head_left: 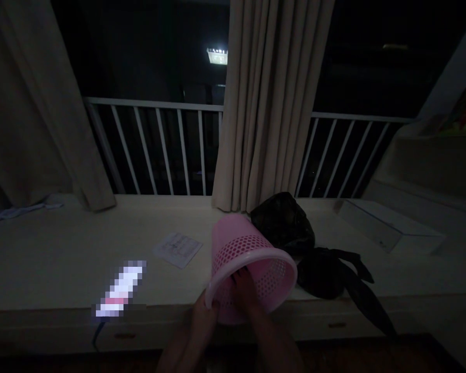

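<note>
A pink plastic wastebasket (233,234) with a perforated wall lies tilted at the edge of the pale ledge, its mouth toward me. My left hand (205,310) grips its rim at the lower left. Inside the basket is my right hand (243,287), reaching in past the rim. A small dark patch shows at its fingertips; dim light hides whether it is a held thing. Right of the basket lies a filled black plastic bag (285,223). Another black plastic bag (326,272), with long loose ends, lies in front of it.
A sheet of paper (178,248) lies left of the basket. Farther left is a lit, blurred-out screen (120,290) with a cable (97,334). A white box (390,225) stands at right. Curtains (266,103) and a white railing (155,106) are behind.
</note>
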Tool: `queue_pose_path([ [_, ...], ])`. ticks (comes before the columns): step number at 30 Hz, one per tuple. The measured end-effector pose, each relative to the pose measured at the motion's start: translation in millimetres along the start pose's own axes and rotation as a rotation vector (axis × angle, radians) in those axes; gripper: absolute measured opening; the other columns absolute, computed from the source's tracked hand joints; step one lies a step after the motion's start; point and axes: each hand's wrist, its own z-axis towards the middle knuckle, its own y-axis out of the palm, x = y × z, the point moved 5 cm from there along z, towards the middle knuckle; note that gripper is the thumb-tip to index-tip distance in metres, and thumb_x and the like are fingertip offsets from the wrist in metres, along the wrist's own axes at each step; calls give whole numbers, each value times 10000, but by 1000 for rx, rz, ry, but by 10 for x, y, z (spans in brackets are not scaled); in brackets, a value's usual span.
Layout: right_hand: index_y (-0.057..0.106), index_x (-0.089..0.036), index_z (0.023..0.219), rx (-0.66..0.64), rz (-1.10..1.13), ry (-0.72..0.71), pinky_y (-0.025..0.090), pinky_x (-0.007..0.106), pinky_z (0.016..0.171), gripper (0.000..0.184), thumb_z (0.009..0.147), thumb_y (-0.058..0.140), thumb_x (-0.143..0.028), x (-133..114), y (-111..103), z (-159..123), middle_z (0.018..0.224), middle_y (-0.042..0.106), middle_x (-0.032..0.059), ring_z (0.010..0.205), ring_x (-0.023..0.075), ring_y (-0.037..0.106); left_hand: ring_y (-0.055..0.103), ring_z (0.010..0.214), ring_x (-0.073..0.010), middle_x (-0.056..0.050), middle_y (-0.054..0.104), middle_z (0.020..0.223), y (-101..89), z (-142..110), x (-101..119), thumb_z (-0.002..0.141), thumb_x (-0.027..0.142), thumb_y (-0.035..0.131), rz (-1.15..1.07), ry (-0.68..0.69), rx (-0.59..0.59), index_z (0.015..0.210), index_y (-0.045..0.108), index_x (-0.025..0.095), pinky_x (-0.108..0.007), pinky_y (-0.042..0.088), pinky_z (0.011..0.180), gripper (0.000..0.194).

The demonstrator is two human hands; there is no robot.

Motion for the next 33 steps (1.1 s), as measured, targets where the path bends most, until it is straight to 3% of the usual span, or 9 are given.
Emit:
queue_pose_path([
  [10, 622, -127, 1388, -53, -5, -12, 299, 431, 1224, 532, 877, 477, -133, -45, -20, -20, 1460, 559, 139, 1383, 277, 473, 743, 875, -276, -84, 779, 857, 19, -14, -43, 620, 156, 526, 7, 7, -66, 910, 721, 132, -382, 601, 837, 350],
  [17, 621, -99, 1385, -38, -11, -20, 289, 427, 1236, 524, 882, 477, -127, -85, -35, -29, 1459, 557, 157, 1393, 276, 466, 731, 868, -279, -77, 771, 840, 8, -11, -62, 590, 187, 538, 19, 19, -28, 893, 718, 157, -361, 602, 803, 354],
  [23, 617, -111, 1395, -29, 3, -9, 297, 428, 1232, 560, 857, 462, -118, -60, 3, -31, 1464, 559, 135, 1394, 283, 469, 655, 677, -236, -33, 665, 691, 2, -22, -136, 713, 365, 519, 43, 85, 25, 777, 589, 227, -338, 545, 664, 167],
  [26, 623, -103, 1383, -22, 24, -28, 289, 417, 1237, 569, 835, 469, -114, -42, 12, -28, 1456, 566, 137, 1388, 271, 475, 638, 655, -226, -11, 635, 686, 23, -20, -226, 771, 430, 493, 81, 111, 51, 809, 552, 243, -332, 523, 644, 200],
  [33, 612, -92, 1393, -24, 32, -25, 301, 420, 1227, 596, 816, 461, -106, -33, 7, -25, 1453, 566, 143, 1383, 278, 477, 664, 673, -244, -37, 669, 722, 14, 8, -278, 769, 375, 469, 85, 124, 39, 875, 571, 220, -352, 531, 650, 213],
])
